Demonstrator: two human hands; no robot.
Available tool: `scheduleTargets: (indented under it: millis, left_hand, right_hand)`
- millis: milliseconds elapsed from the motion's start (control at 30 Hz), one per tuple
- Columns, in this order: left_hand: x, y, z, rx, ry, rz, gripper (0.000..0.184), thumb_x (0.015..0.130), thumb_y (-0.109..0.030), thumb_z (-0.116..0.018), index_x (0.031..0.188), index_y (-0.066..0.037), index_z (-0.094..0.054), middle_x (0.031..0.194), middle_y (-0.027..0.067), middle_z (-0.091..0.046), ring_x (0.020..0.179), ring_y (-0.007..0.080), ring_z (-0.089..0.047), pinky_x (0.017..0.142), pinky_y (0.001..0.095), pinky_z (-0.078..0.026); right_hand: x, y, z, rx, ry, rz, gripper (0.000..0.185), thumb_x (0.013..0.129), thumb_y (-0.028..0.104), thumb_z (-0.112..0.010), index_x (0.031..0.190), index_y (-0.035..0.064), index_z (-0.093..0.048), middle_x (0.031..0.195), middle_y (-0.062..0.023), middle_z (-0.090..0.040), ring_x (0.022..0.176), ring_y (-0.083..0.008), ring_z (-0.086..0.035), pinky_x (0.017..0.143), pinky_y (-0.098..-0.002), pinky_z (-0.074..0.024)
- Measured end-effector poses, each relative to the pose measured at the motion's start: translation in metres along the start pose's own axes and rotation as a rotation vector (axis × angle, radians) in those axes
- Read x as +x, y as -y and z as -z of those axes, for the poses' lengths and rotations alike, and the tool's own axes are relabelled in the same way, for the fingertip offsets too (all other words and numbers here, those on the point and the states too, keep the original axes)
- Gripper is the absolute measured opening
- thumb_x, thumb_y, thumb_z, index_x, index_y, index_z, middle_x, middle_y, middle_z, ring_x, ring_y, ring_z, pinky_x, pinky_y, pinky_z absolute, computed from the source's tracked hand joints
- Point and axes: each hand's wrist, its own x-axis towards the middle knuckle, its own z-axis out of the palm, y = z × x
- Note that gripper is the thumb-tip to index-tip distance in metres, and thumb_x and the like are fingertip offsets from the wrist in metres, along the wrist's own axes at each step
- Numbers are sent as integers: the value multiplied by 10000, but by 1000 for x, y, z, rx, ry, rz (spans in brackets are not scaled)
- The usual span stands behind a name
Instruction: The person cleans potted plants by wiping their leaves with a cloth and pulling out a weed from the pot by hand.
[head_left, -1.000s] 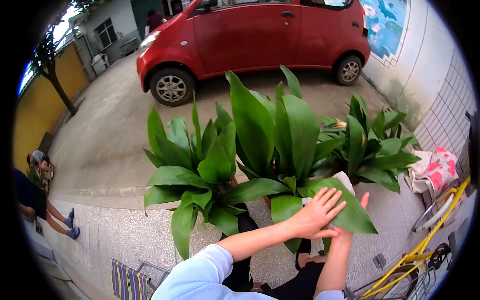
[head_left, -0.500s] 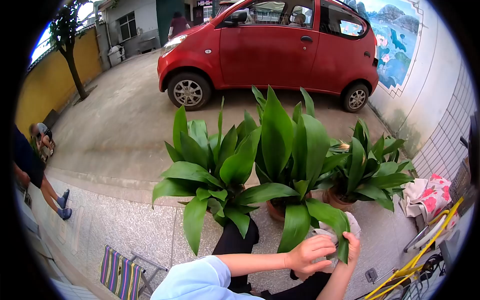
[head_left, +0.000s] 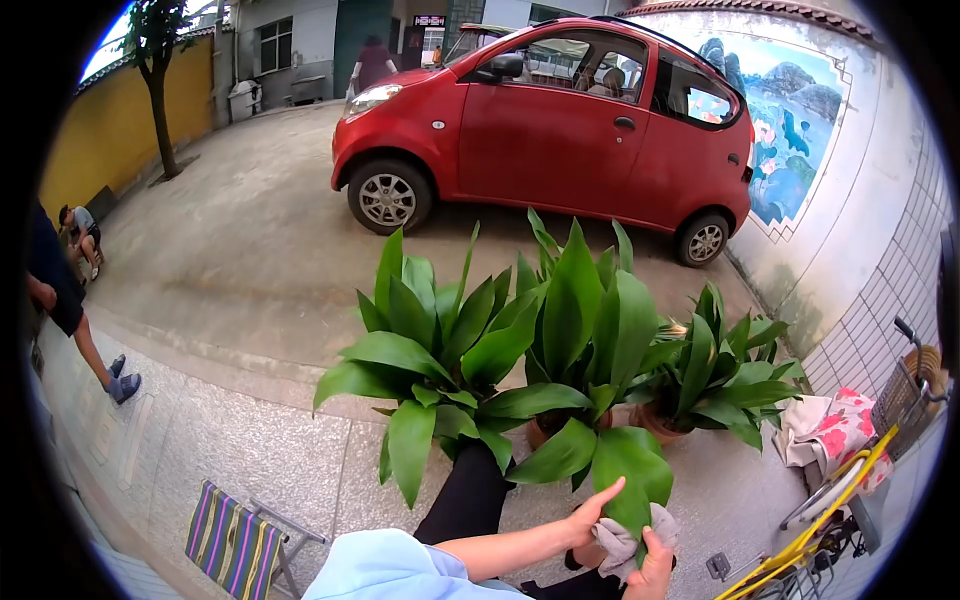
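Note:
A broad green leaf (head_left: 632, 478) of the middle potted plant (head_left: 570, 320) bends down toward me between my two hands. My left hand (head_left: 592, 515) grips the leaf's left edge, thumb along its upper face and other fingers mostly hidden beneath. On the right, my right hand (head_left: 652, 570) is closed near the leaf's tip, with a greyish cloth (head_left: 616, 545) bunched in it. The cloth passes behind the leaf and shows on both sides. Left of this stands a leafy potted plant (head_left: 420, 370); to the right is a smaller one (head_left: 705, 385).
A red car (head_left: 550, 130) stands behind the plants. At left are a striped folding stool (head_left: 235, 540) and a standing person's leg (head_left: 92, 350). A yellow-framed bicycle (head_left: 815, 535) and floral fabric (head_left: 835, 430) lie to the right.
The leaf now lies flatter, its broad face toward me. My left hand has moved from over the leaf to its left edge. The cloth and right hand have shifted down and left.

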Motion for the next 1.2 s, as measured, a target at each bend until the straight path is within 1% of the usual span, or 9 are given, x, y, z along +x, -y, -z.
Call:
scheduleTargets:
  millis: [100,233,433,600,667,800,867,1033,1200]
  left_hand:
    - [18,2,17,-110,96,163,454,920,-343,-562,1225,-9,-521,1169,104,-592,1080,193,-561,929,319,-451]
    - [26,1,22,-106,131,33,346,927,-79,-458,1232,83,-474,1204,160,-566,1128,254,-537,1012,362,-408]
    - [18,0,33,-16,65,-10,411,809,57,-443,1217,81,-480,1213,194,-547,1080,267,-563,948,375,-465]
    - [13,9,40,112,19,44,498,781,108,-418,1276,55,-427,1276,206,-515,1141,290,-539,989,365,-428]
    - [15,11,45,138,56,45,502,778,114,-420,1276,46,-431,1286,191,-509,1137,279,-541,983,360,-432]
    - [-3,1,38,150,154,23,453,843,69,-464,1287,-16,-458,1304,145,-504,1158,229,-525,991,337,-430]
    - [24,21,96,-32,301,43,373,938,-112,-523,1300,-54,-456,1284,104,-520,1154,196,-522,1008,334,-422]
    - [17,26,101,181,124,54,312,880,-77,-558,1185,-36,-511,1095,101,-606,948,188,-615,767,318,-524]
    - [9,22,93,271,273,157,494,731,97,-469,1219,28,-500,1136,139,-600,1046,256,-590,937,347,-448]
  right_hand:
    - [-18,7,-14,-123,-51,5,401,888,1,-489,1288,-11,-457,1243,-165,-539,1087,-296,-565,912,-407,-488]
    - [-40,18,-30,-161,-96,2,351,905,14,-501,1255,10,-485,1170,-148,-572,1024,-283,-590,838,-398,-528]
    - [-35,34,-22,-265,-98,65,381,905,23,-479,1282,-15,-439,1220,-165,-535,1080,-285,-555,878,-392,-482]
    - [-28,74,-4,-729,-294,696,433,898,13,-445,1321,-53,-383,1290,-188,-485,1170,-297,-501,974,-384,-407]
    - [-31,72,-8,-936,-140,835,454,895,9,-431,1337,-69,-360,1318,-198,-466,1206,-302,-480,1013,-380,-377]
    - [-1,16,-59,-1436,412,456,624,780,163,-567,1359,28,-379,1357,-293,-356,1255,-452,-368,1043,-503,-300]
    - [25,-34,-25,-1664,473,423,682,762,236,-582,1396,113,-362,1406,-279,-292,1297,-503,-252,1061,-598,-166]
    - [69,-37,-46,-1749,398,95,744,835,389,-490,1334,-140,-329,1419,-295,-310,1365,-410,-223,1103,-523,-177]
    - [161,-67,-16,-1861,533,-333,713,872,447,-411,1374,-55,-345,1467,-277,-226,1357,-404,-250,1116,-399,-224]
